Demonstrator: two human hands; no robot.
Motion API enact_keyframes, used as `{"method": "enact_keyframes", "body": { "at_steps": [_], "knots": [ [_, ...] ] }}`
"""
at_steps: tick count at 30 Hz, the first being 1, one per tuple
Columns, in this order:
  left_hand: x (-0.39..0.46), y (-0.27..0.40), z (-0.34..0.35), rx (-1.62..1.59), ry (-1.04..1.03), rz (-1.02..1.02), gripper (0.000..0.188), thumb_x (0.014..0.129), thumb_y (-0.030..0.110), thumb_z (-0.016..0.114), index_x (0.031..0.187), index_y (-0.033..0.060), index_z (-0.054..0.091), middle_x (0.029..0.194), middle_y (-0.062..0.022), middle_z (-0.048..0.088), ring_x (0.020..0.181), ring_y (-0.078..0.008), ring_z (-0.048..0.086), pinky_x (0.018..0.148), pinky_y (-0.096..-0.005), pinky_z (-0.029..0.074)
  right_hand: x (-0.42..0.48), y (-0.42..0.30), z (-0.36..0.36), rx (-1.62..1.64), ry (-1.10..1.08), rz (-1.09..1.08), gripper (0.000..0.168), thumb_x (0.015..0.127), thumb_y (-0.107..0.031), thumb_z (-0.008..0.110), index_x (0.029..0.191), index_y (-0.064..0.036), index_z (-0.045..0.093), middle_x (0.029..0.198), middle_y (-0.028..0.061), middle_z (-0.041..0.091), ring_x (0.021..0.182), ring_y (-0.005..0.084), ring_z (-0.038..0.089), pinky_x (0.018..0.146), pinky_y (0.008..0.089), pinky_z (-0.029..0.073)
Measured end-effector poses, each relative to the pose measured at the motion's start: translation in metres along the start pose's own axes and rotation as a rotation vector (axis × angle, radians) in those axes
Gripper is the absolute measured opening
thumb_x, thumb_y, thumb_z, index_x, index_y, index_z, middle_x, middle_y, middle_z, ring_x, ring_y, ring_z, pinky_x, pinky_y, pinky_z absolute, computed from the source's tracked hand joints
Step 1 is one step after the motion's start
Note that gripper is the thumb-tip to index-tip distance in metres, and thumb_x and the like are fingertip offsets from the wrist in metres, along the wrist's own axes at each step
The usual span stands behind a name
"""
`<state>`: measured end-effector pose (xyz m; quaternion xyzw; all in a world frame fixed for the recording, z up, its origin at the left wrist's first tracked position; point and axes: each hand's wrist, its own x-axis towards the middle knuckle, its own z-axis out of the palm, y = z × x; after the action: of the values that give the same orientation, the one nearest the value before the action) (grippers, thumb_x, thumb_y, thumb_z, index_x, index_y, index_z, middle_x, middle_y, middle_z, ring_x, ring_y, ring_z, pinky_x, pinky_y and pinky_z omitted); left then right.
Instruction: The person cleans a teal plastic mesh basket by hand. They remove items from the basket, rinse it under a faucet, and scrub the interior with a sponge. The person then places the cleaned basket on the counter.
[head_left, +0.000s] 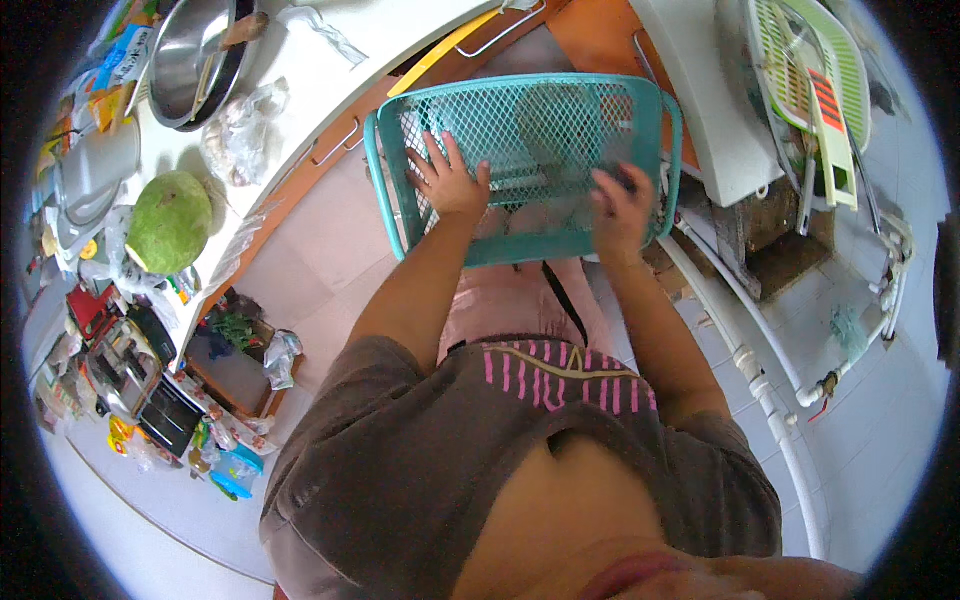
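A teal plastic mesh basket lies in front of me, its inside facing up and its mesh showing the floor below. My left hand is inside its left half, fingers spread, against or just above the mesh. Over the basket's right end is my right hand, fingers curled round something small and dark that is blurred; what it is I cannot tell.
On the white counter at left are a green melon, a steel pan and a clear bag of garlic. A green colander and a grater are at upper right. White pipes run along the tiled wall.
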<state>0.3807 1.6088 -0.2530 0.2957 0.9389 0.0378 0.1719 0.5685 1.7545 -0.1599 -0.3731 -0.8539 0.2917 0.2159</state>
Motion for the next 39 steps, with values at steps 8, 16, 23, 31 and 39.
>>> {"method": "enact_keyframes", "body": {
  "at_steps": [8, 16, 23, 31, 39],
  "knots": [
    [0.005, 0.009, 0.015, 0.099, 0.093, -0.005, 0.083, 0.079, 0.051, 0.054, 0.143, 0.0064, 0.027, 0.151, -0.0179, 0.016, 0.136, -0.0503, 0.008, 0.104, -0.0655, 0.012, 0.041, 0.022, 0.157, -0.316, 0.056, -0.083, 0.036, 0.082, -0.010, 0.055, 0.118, -0.006, 0.056, 0.131, 0.0142, 0.045, 0.120, 0.0354, 0.043, 0.100, 0.0496, 0.035],
    [0.011, 0.019, 0.012, 0.085, 0.082, -0.027, 0.083, 0.078, 0.048, 0.055, 0.143, 0.0064, 0.026, 0.151, -0.0186, 0.016, 0.136, -0.0498, 0.006, 0.105, -0.0654, 0.010, 0.094, 0.080, 0.103, -0.362, -0.131, -0.248, 0.034, 0.078, -0.013, 0.060, 0.111, -0.006, 0.058, 0.109, 0.0086, 0.057, 0.099, 0.0303, 0.054, 0.093, 0.0496, 0.038],
    [0.010, 0.015, 0.011, 0.093, 0.067, -0.040, 0.084, 0.077, 0.048, 0.057, 0.143, 0.0071, 0.026, 0.151, -0.0184, 0.016, 0.136, -0.0490, 0.007, 0.105, -0.0646, 0.010, 0.064, 0.042, 0.171, -0.095, 0.122, -0.051, 0.035, 0.074, -0.005, 0.065, 0.107, -0.013, 0.062, 0.110, 0.0101, 0.054, 0.095, 0.0330, 0.049, 0.085, 0.0428, 0.042],
    [0.008, 0.013, 0.011, 0.107, 0.056, -0.076, 0.084, 0.076, 0.047, 0.057, 0.144, 0.0079, 0.025, 0.152, -0.0173, 0.013, 0.137, -0.0472, 0.006, 0.106, -0.0636, 0.012, 0.098, 0.076, 0.125, -0.198, 0.329, 0.204, 0.016, 0.082, -0.014, 0.057, 0.093, -0.004, 0.064, 0.093, 0.0182, 0.059, 0.084, 0.0360, 0.055, 0.073, 0.0441, 0.045],
    [0.013, 0.016, 0.009, 0.123, 0.096, -0.040, 0.085, 0.076, 0.047, 0.058, 0.143, 0.0069, 0.024, 0.152, -0.0171, 0.013, 0.137, -0.0475, 0.007, 0.106, -0.0639, 0.009, 0.104, 0.089, 0.145, -0.128, 0.032, -0.068, 0.018, 0.075, -0.009, 0.056, 0.092, -0.008, 0.062, 0.094, 0.0145, 0.060, 0.089, 0.0319, 0.056, 0.080, 0.0426, 0.046]
  ]
}}
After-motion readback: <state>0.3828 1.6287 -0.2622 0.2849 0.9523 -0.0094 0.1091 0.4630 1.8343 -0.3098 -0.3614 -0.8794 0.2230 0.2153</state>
